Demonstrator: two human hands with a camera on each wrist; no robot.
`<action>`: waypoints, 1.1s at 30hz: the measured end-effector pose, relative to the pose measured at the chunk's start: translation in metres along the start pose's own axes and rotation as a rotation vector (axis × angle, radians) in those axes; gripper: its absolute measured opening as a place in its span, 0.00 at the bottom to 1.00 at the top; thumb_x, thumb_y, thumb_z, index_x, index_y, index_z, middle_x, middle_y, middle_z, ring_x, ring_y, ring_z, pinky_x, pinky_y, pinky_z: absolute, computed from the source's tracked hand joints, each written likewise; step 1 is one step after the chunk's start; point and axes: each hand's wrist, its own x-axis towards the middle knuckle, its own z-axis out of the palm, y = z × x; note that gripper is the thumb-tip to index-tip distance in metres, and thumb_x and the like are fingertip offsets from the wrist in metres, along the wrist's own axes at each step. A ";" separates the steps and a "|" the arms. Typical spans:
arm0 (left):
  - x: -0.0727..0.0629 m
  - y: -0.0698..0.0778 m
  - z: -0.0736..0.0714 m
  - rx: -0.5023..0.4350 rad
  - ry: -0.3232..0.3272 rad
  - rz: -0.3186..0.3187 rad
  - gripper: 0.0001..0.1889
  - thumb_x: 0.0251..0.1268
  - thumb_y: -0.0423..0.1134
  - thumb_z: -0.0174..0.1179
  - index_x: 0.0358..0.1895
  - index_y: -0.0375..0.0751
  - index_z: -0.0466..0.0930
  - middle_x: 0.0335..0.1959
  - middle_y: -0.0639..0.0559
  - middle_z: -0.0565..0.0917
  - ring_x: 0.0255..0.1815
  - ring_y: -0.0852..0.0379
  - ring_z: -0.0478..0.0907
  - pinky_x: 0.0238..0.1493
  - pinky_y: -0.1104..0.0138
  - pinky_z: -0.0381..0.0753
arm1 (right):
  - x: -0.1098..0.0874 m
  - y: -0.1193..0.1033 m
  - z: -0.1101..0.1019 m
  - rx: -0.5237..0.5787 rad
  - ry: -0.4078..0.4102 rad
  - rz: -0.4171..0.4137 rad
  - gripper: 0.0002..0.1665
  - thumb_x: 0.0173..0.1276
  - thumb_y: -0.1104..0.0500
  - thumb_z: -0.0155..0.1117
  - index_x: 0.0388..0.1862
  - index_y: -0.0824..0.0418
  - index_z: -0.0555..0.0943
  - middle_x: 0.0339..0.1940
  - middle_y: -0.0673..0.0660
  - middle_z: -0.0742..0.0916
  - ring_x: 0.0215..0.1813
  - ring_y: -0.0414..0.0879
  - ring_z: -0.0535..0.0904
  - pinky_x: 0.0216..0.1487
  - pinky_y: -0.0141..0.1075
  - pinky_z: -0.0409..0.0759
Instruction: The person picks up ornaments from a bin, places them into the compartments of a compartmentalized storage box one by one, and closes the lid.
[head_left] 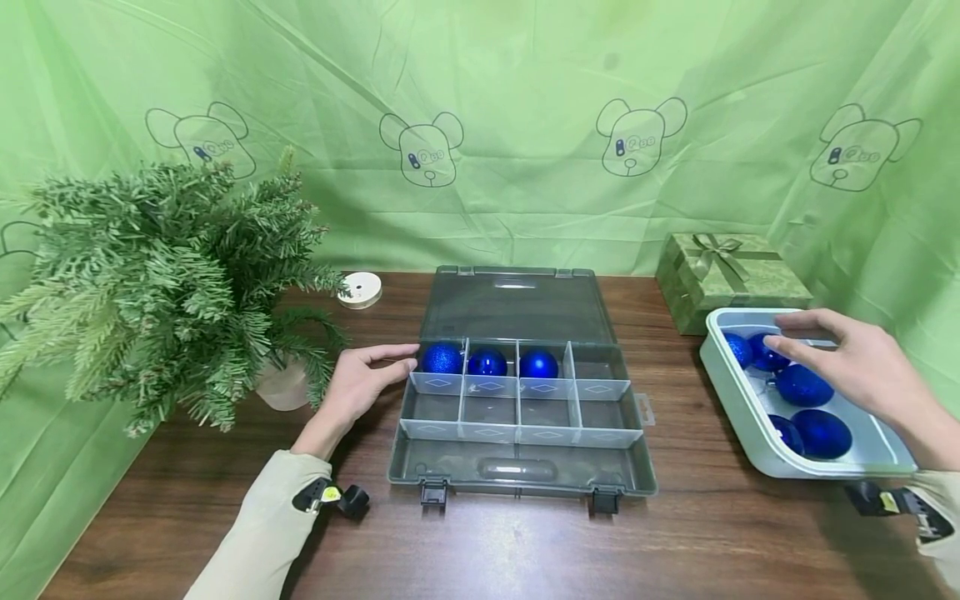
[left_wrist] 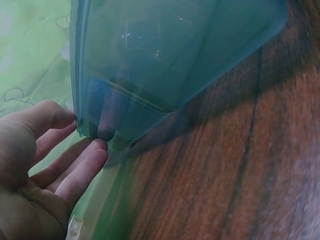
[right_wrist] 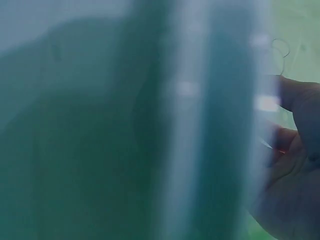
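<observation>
A grey see-through compartment box [head_left: 521, 458] lies with its lid [head_left: 517, 304] folded back. Along its back row sit three blue baubles: a glittery bauble [head_left: 442, 358], a shiny bauble [head_left: 487, 362] and a matte bauble [head_left: 538, 363], one per compartment. My left hand [head_left: 352, 387] touches the box's left edge near the glittery one, its fingertips against the wall in the left wrist view. Over a white tub [head_left: 738, 429] at the right, my right hand [head_left: 862, 358] reaches in with fingers spread, thumb close by a blue bauble [head_left: 767, 353]. Several more baubles lie there.
An artificial fir tree [head_left: 187, 292] in a pale pot [head_left: 285, 385] stands at the left, its branches reaching near my left hand. A white ribbon spool [head_left: 362, 290] lies behind it. Behind the tub is a green gift box [head_left: 690, 292] with a bow. Green cloth hangs behind.
</observation>
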 end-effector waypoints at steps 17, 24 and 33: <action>-0.001 0.001 -0.001 0.001 -0.001 0.003 0.17 0.67 0.44 0.76 0.56 0.45 0.92 0.53 0.48 0.90 0.64 0.51 0.81 0.69 0.55 0.72 | 0.012 0.038 0.010 -0.038 -0.029 0.002 0.35 0.77 0.43 0.69 0.67 0.68 0.78 0.65 0.84 0.76 0.62 0.87 0.68 0.55 0.74 0.67; -0.001 0.001 -0.001 0.005 -0.003 -0.003 0.17 0.66 0.45 0.76 0.56 0.46 0.92 0.54 0.48 0.90 0.65 0.50 0.80 0.70 0.54 0.72 | 0.019 0.045 0.013 -0.073 -0.050 -0.018 0.35 0.76 0.44 0.70 0.67 0.69 0.78 0.64 0.86 0.75 0.60 0.88 0.69 0.53 0.75 0.68; 0.000 0.002 0.000 -0.009 -0.004 -0.013 0.17 0.66 0.45 0.77 0.56 0.46 0.93 0.54 0.48 0.90 0.66 0.51 0.79 0.70 0.54 0.71 | 0.025 0.048 0.018 -0.097 -0.073 -0.068 0.32 0.75 0.49 0.71 0.67 0.69 0.79 0.62 0.85 0.77 0.57 0.89 0.73 0.49 0.75 0.71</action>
